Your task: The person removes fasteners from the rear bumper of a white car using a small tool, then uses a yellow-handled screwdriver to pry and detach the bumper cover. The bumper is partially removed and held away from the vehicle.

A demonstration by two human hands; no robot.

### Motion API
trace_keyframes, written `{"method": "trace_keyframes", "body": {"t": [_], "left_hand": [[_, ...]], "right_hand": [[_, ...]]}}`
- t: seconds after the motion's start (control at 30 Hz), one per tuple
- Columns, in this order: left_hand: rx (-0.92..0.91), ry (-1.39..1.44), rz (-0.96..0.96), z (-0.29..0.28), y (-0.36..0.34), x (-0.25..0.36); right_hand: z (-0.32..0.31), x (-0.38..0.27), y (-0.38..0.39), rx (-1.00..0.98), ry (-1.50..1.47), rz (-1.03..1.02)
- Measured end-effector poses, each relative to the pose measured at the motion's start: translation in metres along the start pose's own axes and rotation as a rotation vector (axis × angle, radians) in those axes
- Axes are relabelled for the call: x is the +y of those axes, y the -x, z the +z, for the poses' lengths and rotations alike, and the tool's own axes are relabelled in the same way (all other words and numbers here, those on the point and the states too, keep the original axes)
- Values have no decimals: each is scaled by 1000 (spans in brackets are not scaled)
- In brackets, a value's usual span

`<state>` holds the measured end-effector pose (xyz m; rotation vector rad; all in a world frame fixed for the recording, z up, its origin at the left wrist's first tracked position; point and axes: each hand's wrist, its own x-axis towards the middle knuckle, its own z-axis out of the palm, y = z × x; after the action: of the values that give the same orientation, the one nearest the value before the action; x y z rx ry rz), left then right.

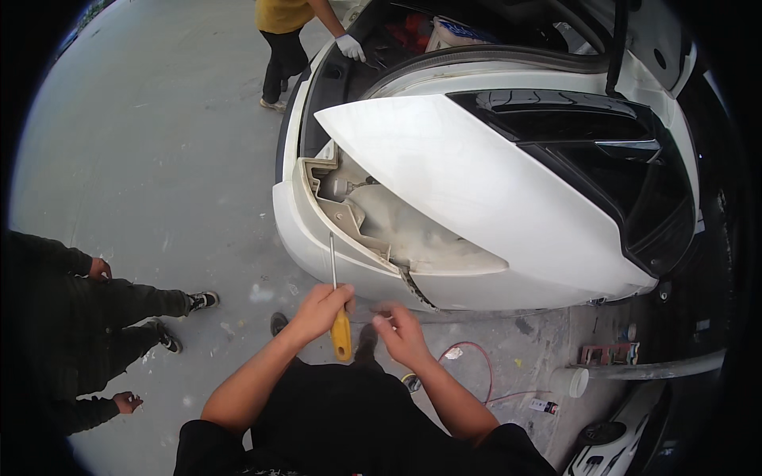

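My left hand (321,311) is closed round a screwdriver (342,337) with a yellow handle, its long thin metal shaft pointing away from me at the bumper. To the right and slightly apart, my right hand (401,332) has its fingers curled in toward the thumb; whatever they may pinch is too small to make out. In front of both hands is the rear corner of a white car (476,159). An exposed lamp recess (397,222) shows a bracket and a connector (343,187) inside. A dark strip (417,287) hangs from the bumper's upper edge (369,274).
At the far side, a person in a yellow top rests a white-gloved hand (350,47) on the open boot's edge. Someone in dark clothes (119,309) stands at the left. A red hose (486,357) lies on the floor at right, near a pale pipe (651,370) and another white car (615,436).
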<state>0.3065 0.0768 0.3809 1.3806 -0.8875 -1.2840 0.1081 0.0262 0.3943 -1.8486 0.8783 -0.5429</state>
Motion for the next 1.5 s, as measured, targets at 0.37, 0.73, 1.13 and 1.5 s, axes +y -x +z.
{"method": "trace_keyframes", "body": {"t": [0.37, 0.73, 1.13, 1.5], "left_hand": [[-204, -796, 76, 5, -86, 48], [-268, -726, 52, -8, -78, 47], [-278, -728, 49, -19, -79, 49], [-335, -810, 37, -16, -84, 52]], "right_hand": [[-20, -19, -111, 229, 767, 234], [-31, -6, -124, -140, 756, 337], [-26, -6, -111, -47, 517, 334], [-43, -20, -133, -315, 700, 335]]}}
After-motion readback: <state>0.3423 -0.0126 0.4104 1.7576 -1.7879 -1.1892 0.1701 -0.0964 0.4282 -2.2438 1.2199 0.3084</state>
